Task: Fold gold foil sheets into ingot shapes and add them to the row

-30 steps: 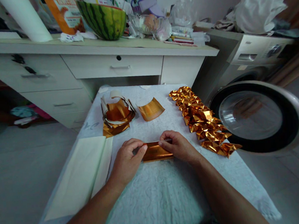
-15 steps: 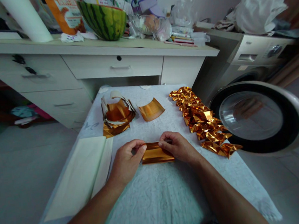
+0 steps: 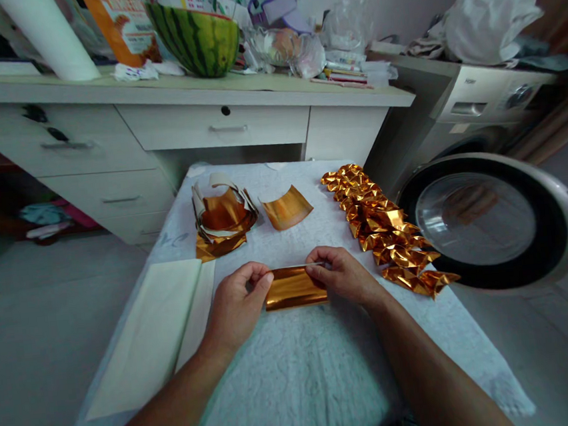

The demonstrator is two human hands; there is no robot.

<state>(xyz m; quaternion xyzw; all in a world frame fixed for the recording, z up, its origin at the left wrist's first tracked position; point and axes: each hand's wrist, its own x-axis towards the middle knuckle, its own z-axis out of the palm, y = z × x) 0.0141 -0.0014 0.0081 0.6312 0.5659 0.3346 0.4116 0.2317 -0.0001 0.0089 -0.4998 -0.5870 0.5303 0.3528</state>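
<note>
A shiny gold foil paper sheet [image 3: 295, 288] is stretched sideways between my two hands, just over the cloth-covered table. My left hand [image 3: 240, 302] pinches its upper left corner between thumb and fingers. At the upper right, my right hand [image 3: 343, 274] grips the other corner. A thin pale edge shows along the sheet's far side. Behind it lies a single curved gold sheet [image 3: 287, 208], and left of that a curled stack of gold sheets [image 3: 223, 209]. Folded gold foil pieces [image 3: 380, 220] form a row on the right.
Pale paper sheets [image 3: 145, 333] lie along the table's left side. A washing machine with its round door [image 3: 490, 220] swung open stands close on the right. Beyond the table is a white desk [image 3: 225, 121] bearing a cut watermelon [image 3: 194, 41] and clutter.
My right hand's fingers have shifted slightly along the sheet's far edge, and the sheet has moved a little left and away from me. Both hands keep their hold.
</note>
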